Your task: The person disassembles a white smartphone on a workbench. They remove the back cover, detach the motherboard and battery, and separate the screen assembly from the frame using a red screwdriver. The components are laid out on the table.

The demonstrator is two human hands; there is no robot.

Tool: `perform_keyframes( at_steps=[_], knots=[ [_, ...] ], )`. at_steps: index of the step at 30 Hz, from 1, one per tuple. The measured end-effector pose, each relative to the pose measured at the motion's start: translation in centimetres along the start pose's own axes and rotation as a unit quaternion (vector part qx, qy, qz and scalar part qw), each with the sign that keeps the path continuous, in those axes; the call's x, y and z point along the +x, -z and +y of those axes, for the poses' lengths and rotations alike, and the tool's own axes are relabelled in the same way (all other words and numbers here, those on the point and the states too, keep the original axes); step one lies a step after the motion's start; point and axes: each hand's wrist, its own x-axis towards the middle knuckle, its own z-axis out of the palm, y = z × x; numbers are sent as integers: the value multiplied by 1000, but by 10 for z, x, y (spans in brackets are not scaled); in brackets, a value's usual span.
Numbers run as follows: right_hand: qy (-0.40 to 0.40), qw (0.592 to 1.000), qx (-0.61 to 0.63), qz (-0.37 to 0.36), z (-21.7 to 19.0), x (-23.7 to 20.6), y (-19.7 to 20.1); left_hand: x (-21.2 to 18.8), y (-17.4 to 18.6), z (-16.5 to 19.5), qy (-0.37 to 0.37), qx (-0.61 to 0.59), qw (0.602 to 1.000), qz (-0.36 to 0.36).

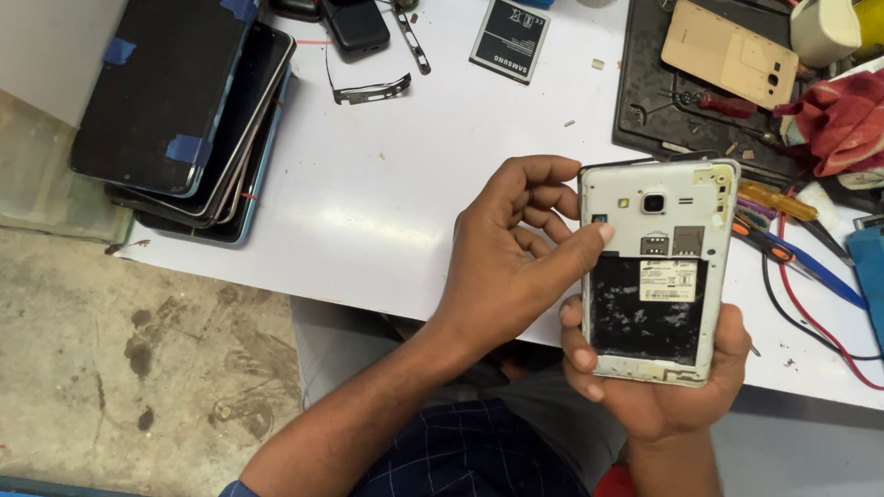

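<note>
right hand (658, 391) cups a white backless smartphone with an empty battery bay (656, 271) from below, grip closed round its lower edge, above the white worktop (387, 193); left hand (511, 253) half curled, thumb tip touching the phone's left edge, holding nothing

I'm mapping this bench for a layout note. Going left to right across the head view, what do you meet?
Stack of tablets → loose battery → left hand → open phone in the right hand → red cloth.
</note>
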Motion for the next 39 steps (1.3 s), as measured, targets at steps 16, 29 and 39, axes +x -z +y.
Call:
perform_keyframes(
  at_steps=[16,29,39],
  knots=[
    [84,469,-859,187,19,18,-29,-20,-14,-25,250,-299,921,-12],
    [146,423,-879,166,27,22,-31,-27,-5,-31,244,-422,873,14],
    [152,427,-876,162,28,20,-30,-30,-4,-37,260,-412,873,10]
  ],
)
